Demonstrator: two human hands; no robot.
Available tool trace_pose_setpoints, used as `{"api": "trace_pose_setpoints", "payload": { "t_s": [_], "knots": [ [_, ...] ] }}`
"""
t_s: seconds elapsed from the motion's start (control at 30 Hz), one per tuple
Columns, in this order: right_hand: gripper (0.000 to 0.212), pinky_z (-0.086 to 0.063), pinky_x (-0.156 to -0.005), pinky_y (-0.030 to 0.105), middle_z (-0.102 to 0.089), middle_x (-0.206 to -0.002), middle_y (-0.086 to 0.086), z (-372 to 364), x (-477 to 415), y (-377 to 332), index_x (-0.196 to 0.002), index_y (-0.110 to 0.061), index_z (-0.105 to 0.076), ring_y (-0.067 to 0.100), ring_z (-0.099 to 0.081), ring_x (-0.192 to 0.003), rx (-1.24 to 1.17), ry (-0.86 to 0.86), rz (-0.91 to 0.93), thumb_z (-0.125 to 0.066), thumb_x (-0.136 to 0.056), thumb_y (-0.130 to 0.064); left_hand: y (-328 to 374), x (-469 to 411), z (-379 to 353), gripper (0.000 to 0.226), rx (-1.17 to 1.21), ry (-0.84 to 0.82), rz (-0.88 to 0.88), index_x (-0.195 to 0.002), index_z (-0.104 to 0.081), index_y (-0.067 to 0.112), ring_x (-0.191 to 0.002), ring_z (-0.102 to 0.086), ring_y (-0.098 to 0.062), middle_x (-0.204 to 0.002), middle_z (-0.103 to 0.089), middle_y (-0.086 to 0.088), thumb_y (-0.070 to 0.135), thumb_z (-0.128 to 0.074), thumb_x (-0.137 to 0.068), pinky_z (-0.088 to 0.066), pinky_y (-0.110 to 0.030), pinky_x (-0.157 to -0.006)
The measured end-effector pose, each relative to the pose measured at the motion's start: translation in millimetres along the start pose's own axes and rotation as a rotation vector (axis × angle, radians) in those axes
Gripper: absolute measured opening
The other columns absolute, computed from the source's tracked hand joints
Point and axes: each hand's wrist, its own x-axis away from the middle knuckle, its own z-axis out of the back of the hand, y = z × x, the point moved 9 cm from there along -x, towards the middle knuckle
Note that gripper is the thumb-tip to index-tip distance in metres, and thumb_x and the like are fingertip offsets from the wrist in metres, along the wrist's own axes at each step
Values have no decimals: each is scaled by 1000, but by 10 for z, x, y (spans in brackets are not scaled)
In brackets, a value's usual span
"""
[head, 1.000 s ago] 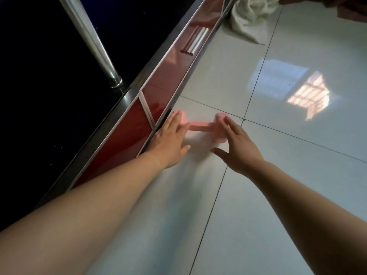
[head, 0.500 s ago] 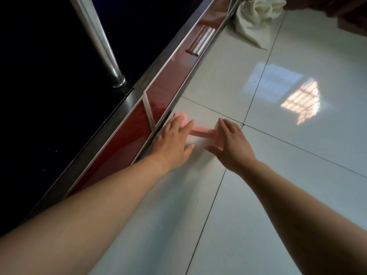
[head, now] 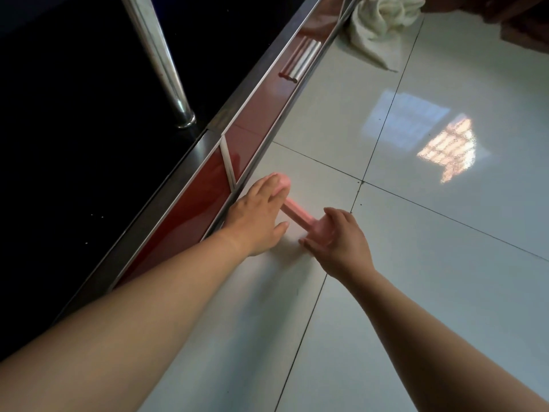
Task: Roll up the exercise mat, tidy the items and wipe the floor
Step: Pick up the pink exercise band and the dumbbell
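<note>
Head view: a small pink dumbbell with rounded heads (head: pixel 297 212) lay on the glossy white tiled floor (head: pixel 416 263), just beside the red glossy cabinet base (head: pixel 190 215). The left hand (head: pixel 255 215) rested straight-fingered on the head nearest the cabinet base; the right hand (head: pixel 341 242) curled round the head farther from it. The dumbbell was probably light, rigid, smooth and liable to roll; the thin middle bar offered the surest hold.

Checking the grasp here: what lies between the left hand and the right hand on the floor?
In the head view, the bar of the pink dumbbell spans the gap; the left hand rests on one end, the right hand grips the other.
</note>
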Motion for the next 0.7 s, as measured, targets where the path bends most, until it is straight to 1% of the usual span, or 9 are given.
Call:
{"api": "trace_pose_setpoints", "payload": {
  "t_s": [0.1, 0.2, 0.37, 0.5, 0.57, 0.7],
  "knots": [
    [69, -34, -86, 23, -48, -127, 2, -14, 146, -32, -129, -11, -46, 21, -47, -114, 46, 19, 37, -77, -70, -32, -7, 188, -17, 71, -24, -5, 21, -150, -7, 24, -142, -1, -25, -155, 5, -4, 47, -41, -92, -14, -33, -115],
    [66, -33, -87, 23, -46, -127, 2, -76, 304, -58, -129, -12, -46, 22, -45, -115, 106, -30, 54, -75, -72, -29, -3, 406, -64, 69, -14, -31, 57, -149, -9, 28, -140, -4, -25, -154, 2, -2, 45, -44, -92, -23, -38, -111],
    [68, -36, -91, 24, -47, -128, -1, -97, 647, -23, -130, -14, -47, 19, -47, -116, 131, -157, 66, -75, -71, -35, 104, 752, -96, 63, -10, -25, 34, -145, -19, 25, -138, -13, -23, -151, -10, -4, 42, -46, -91, -25, -37, -111],
    [70, -36, -92, 23, -48, -131, -2, -92, 1117, 41, -132, -15, -46, 19, -48, -117, 104, -256, 38, -75, -72, -37, 261, 1163, -235, 62, 57, -151, 47, -147, -17, 25, -141, -11, -21, -155, -6, -1, 38, -46, -93, -28, -39, -112],
    [69, -36, -91, 22, -48, -131, -2, -101, 1366, 102, -131, -16, -47, 18, -49, -115, 101, -278, 32, -74, -72, -39, 373, 1390, -286, 61, 73, -198, 51, -146, -18, 27, -140, -16, -21, -154, -5, 1, 37, -47, -93, -33, -40, -108],
    [70, -35, -91, 21, -48, -132, -2, -119, 1822, 232, -133, -16, -45, 17, -49, -115, 123, -324, 45, -73, -73, -40, 606, 1815, -390, 58, 86, -230, 55, -144, -22, 26, -135, -24, -23, -152, -7, 1, 36, -48, -93, -40, -40, -101]
  ]
}}
